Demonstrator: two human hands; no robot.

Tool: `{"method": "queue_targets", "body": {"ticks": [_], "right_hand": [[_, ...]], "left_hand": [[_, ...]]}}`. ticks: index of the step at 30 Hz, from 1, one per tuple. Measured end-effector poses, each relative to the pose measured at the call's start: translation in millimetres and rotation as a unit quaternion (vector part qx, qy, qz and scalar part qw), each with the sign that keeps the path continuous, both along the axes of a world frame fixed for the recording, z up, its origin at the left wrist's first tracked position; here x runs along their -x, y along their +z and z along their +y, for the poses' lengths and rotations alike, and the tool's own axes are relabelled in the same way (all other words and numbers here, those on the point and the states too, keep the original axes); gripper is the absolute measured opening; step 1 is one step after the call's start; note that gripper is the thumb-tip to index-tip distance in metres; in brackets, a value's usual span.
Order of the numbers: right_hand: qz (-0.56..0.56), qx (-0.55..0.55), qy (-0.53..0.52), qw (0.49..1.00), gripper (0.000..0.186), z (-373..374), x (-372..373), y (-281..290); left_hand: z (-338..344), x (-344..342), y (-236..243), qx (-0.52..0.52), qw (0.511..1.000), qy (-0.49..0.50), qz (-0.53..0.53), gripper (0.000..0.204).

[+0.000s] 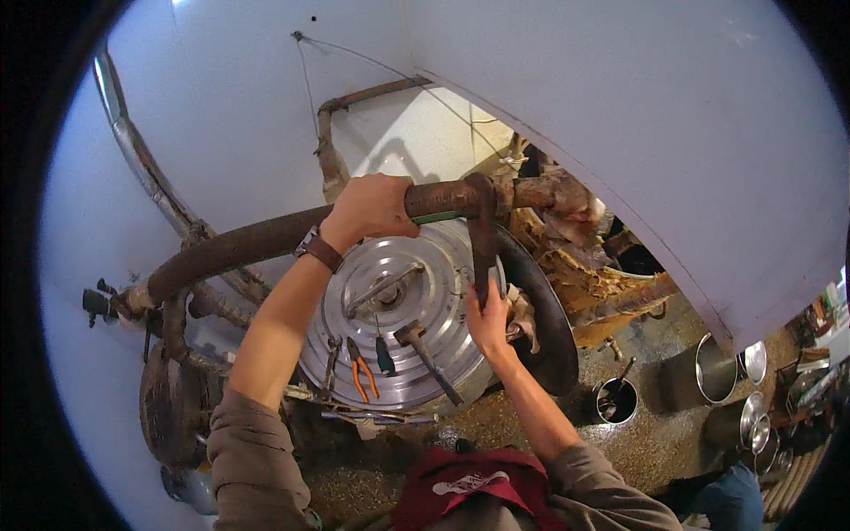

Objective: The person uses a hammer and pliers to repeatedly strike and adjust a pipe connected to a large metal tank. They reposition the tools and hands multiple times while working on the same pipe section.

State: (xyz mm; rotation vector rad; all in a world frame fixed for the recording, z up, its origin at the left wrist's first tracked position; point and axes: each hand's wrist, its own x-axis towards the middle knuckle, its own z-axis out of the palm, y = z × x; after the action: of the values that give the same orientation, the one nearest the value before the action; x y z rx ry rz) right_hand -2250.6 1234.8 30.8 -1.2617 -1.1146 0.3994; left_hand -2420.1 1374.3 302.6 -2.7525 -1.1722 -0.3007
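Observation:
My left hand (370, 209) is wrapped around a thick rusty pipe (248, 243) that runs across the view in front of a white wall. My right hand (489, 320) grips the lower end of a rusty wrench handle (482, 232) that hangs down from the pipe joint. Just right of my left hand a green-handled tool (436, 217) lies along the pipe. Below the pipe sits a large round metal lid (443, 274) with a hammer (425, 347), orange-handled pliers (362, 372) and a screwdriver (382, 350) on it.
A black rubber ring (551, 329) curves around the lid's right side. Split firewood (593, 274) is piled behind it. Steel pots (717, 367) and a small bucket (616, 400) stand on the speckled floor at the right. Rusty valves and fittings (177, 310) are at the left.

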Motion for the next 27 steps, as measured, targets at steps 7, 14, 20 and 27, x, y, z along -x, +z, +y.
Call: {"method": "queue_targets", "body": {"ticks": [7, 14, 20, 27], "right_hand": [[0.252, 0.118, 0.209, 0.937, 0.02, -51.4, -20.1, 92.6], [0.266, 0.06, 0.177, 0.946, 0.03, -25.4, -33.7, 121.6], [0.269, 0.032, 0.13, 0.954, 0.033, -25.0, -24.6, 121.4], [0.163, 0.068, 0.093, 0.98, 0.045, -32.9, -36.9, 153.9]], "left_hand": [[-0.7, 4.2, -2.8, 0.06, 0.997, -0.046, -0.02, 0.084], [16.0, -35.7, -7.1, 0.28, 0.912, -0.139, -0.264, 0.062], [39.9, -85.9, -15.8, 0.302, 0.886, -0.201, -0.29, 0.04], [32.9, -75.0, -14.7, 0.348, 0.814, -0.254, -0.391, 0.033]]}}
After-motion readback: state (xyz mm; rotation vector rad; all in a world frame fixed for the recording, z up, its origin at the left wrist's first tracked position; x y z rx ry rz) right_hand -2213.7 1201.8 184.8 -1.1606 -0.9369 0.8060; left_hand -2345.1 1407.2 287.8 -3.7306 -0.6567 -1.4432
